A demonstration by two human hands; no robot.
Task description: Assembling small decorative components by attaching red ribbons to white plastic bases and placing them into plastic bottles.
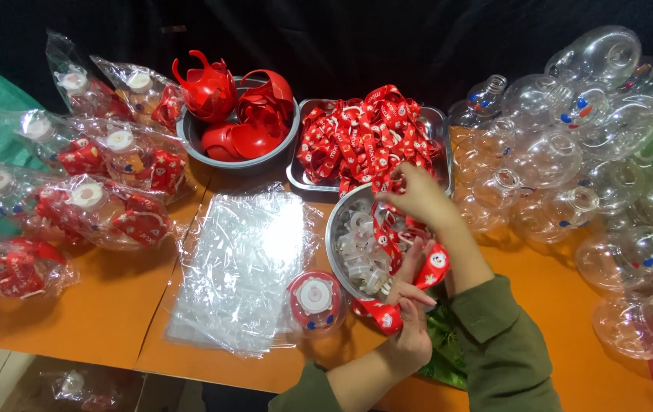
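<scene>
My right hand point(420, 197) pinches a red printed strap point(387, 229) that rises from the pile in the rectangular metal tray point(438, 120). Below it, my left hand point(409, 320) grips the lower end of the same strap, whose loops hang over a round metal bowl point(332, 238) of white plastic caps point(357, 248). Left of the bowl, a small clear bottle point(316, 300) with a red body and a white cap lies on the table. Both arms are in green sleeves.
A stack of clear plastic bags point(239, 267) lies on the orange table point(97, 313). A grey bowl point(189, 137) holds red plastic handles point(235, 114). Several bagged bottles point(90, 202) lie at the left, and several bare clear bottles point(570, 152) are piled at the right.
</scene>
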